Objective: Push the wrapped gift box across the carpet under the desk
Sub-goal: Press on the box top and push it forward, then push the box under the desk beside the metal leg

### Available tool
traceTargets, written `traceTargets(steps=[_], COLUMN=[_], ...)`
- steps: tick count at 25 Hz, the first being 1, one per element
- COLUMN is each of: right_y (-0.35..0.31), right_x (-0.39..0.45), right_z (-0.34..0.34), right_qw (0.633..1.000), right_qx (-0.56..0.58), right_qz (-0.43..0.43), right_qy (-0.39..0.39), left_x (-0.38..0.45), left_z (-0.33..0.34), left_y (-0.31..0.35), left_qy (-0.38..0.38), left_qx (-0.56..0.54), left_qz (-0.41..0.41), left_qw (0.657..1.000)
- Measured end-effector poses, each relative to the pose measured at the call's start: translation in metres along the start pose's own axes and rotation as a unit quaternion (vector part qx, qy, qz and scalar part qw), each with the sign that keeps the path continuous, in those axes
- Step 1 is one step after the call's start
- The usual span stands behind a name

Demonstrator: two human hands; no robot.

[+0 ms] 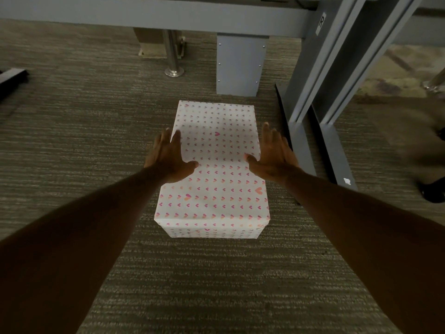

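The wrapped gift box [216, 169], white paper with small pink and orange hearts, lies lengthwise on the grey carpet [72, 121] in the middle of the view. Its far end points toward the desk's grey crossbeam [168, 13] overhead. My left hand [168, 157] lies flat against the box's left side with the thumb on top. My right hand [272, 155] mirrors it on the right side, thumb on the top face. Both arms are stretched forward.
A grey metal desk leg [320, 80] with a floor foot [337, 160] stands close to the box's right. Just beyond the box is a grey panel [240, 66], with a chrome post [173, 56] to its left. At far left lies a dark object [12, 78]; at far right, a dark shoe [433, 191].
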State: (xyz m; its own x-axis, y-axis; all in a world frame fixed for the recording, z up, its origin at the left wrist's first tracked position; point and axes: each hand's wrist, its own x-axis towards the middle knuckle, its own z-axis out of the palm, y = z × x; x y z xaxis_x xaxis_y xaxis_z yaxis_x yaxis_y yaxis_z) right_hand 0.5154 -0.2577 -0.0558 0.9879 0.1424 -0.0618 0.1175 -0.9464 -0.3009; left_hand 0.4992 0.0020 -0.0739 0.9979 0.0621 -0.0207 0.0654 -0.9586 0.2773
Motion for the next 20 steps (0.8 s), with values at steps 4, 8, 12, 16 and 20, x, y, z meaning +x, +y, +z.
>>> traceTargets(steps=[4, 8, 12, 16, 20], right_y=[0.008, 0.016, 0.021, 0.023, 0.029], right_x=[-0.007, -0.004, 0.007, 0.012, 0.018], right_z=[0.015, 0.024, 0.031, 0.037, 0.036], right_qw=[0.998, 0.989, 0.956, 0.927, 0.904], right_qx=[0.052, 0.112, 0.229, 0.303, 0.350], right_qz=[0.040, 0.098, 0.184, 0.221, 0.247], right_qy=[-0.007, -0.011, -0.032, -0.014, 0.006], left_x=[-0.010, -0.011, -0.011, -0.011, -0.005], left_z=[0.017, 0.019, 0.014, 0.006, 0.001], left_y=[-0.012, -0.016, -0.018, -0.013, 0.003], left_qy=[-0.035, -0.014, -0.004, -0.017, -0.009], left_qx=[-0.103, -0.225, -0.256, -0.317, -0.325], left_qz=[-0.102, -0.227, -0.266, -0.294, -0.297], left_qw=[0.989, 0.947, 0.929, 0.901, 0.898])
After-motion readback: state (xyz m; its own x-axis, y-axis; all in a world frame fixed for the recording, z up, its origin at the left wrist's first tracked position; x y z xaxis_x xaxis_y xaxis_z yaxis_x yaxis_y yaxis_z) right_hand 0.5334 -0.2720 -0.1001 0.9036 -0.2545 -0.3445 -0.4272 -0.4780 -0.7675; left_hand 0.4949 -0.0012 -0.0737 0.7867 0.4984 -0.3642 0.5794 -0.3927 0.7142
